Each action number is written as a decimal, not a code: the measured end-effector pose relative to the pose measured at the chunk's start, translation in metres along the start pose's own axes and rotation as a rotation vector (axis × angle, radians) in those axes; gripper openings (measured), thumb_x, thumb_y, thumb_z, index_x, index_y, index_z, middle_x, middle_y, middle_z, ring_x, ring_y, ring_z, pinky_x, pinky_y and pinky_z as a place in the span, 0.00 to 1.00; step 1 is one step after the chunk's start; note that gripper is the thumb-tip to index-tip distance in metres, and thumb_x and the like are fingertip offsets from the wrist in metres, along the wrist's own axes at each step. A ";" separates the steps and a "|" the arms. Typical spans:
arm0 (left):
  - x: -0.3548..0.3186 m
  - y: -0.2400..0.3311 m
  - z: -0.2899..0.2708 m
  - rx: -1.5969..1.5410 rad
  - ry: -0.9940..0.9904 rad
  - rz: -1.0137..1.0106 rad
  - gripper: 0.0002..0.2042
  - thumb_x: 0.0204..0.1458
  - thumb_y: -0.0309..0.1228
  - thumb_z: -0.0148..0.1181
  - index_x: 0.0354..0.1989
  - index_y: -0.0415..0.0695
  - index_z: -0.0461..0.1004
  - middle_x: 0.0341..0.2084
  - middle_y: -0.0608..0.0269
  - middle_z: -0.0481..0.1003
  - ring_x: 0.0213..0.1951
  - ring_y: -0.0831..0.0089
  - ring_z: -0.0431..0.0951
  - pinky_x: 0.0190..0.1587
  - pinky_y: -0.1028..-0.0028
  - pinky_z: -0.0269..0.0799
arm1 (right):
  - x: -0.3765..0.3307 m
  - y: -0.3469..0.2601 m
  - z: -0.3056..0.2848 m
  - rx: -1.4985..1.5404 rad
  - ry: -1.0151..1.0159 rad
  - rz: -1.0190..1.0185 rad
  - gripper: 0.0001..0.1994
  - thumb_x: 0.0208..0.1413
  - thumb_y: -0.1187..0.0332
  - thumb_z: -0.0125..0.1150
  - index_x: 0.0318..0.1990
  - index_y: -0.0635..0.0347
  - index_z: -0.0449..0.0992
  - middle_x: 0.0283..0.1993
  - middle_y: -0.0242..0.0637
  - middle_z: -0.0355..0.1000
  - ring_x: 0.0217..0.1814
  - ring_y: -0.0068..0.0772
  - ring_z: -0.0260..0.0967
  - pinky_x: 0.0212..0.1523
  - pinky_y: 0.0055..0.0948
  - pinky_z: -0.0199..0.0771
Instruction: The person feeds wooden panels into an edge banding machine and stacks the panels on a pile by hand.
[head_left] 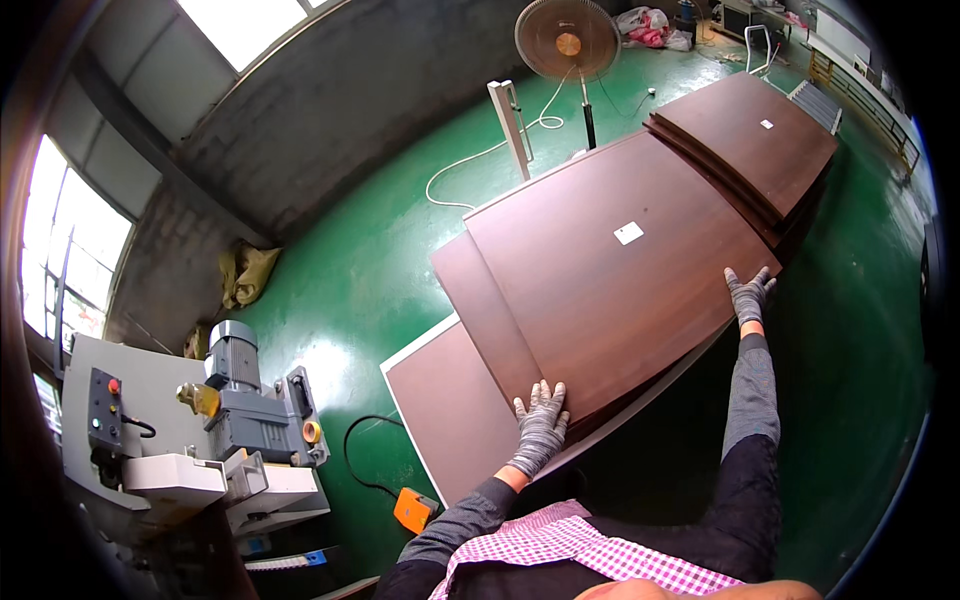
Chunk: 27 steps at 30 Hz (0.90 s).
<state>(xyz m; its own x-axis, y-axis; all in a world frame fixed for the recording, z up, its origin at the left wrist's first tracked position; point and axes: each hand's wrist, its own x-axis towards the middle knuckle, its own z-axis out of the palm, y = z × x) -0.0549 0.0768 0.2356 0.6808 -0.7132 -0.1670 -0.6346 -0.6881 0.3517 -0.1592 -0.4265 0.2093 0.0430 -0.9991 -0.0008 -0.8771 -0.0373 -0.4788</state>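
A large brown panel (pixel 600 270) with a small white label (pixel 628 233) lies on top of a stack in front of me. My left hand (pixel 543 425), in a grey glove with bare fingertips, rests on the panel's near left corner, its fingers stretched out. My right hand (pixel 749 295), gloved alike, lies with spread fingers at the panel's near right corner. Under the top panel, another brown panel (pixel 485 315) sticks out to the left. Lower still is a light-edged brown board (pixel 440 400). Whether either thumb hooks under the edge is hidden.
Another stack of brown panels (pixel 750 140) stands beyond at the right. A grey machine with a motor (pixel 235 360) and a control box (pixel 105 415) is at the left. An orange pedal (pixel 411 510) with a cable lies on the green floor. A fan (pixel 568 42) stands behind.
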 end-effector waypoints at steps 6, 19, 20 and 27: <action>-0.024 0.026 0.010 0.004 0.027 0.005 0.29 0.54 0.36 0.55 0.66 0.51 0.57 0.65 0.40 0.53 0.69 0.49 0.49 0.66 0.40 0.37 | 0.020 -0.001 0.023 0.001 -0.030 -0.080 0.61 0.37 0.34 0.67 0.72 0.58 0.40 0.74 0.60 0.30 0.77 0.55 0.28 0.74 0.44 0.37; -0.040 0.006 0.022 0.059 0.267 0.140 0.29 0.49 0.41 0.61 0.62 0.57 0.63 0.63 0.56 0.61 0.65 0.57 0.59 0.65 0.45 0.46 | 0.009 0.011 0.052 -0.560 0.091 -0.255 0.39 0.56 0.29 0.31 0.69 0.41 0.52 0.68 0.49 0.52 0.69 0.55 0.47 0.61 0.59 0.50; -0.051 -0.005 0.022 0.056 0.333 0.197 0.29 0.50 0.42 0.60 0.62 0.55 0.63 0.62 0.58 0.62 0.65 0.59 0.60 0.66 0.48 0.48 | -0.016 0.007 0.051 -0.586 0.077 -0.331 0.37 0.58 0.32 0.30 0.70 0.41 0.51 0.73 0.45 0.45 0.74 0.53 0.39 0.66 0.59 0.43; -0.222 -0.150 0.004 -0.272 0.019 -0.216 0.13 0.50 0.34 0.58 0.45 0.48 0.72 0.36 0.57 0.74 0.42 0.60 0.77 0.49 0.68 0.70 | -0.308 -0.046 0.024 -0.710 -0.128 -0.714 0.35 0.63 0.39 0.32 0.70 0.50 0.51 0.74 0.46 0.45 0.76 0.48 0.40 0.68 0.59 0.39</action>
<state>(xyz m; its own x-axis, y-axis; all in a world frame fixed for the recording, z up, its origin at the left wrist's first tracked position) -0.1126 0.3381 0.2158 0.7969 -0.5509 -0.2480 -0.3562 -0.7601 0.5435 -0.1203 -0.1168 0.2105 0.6826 -0.7300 -0.0327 -0.7061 -0.6704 0.2280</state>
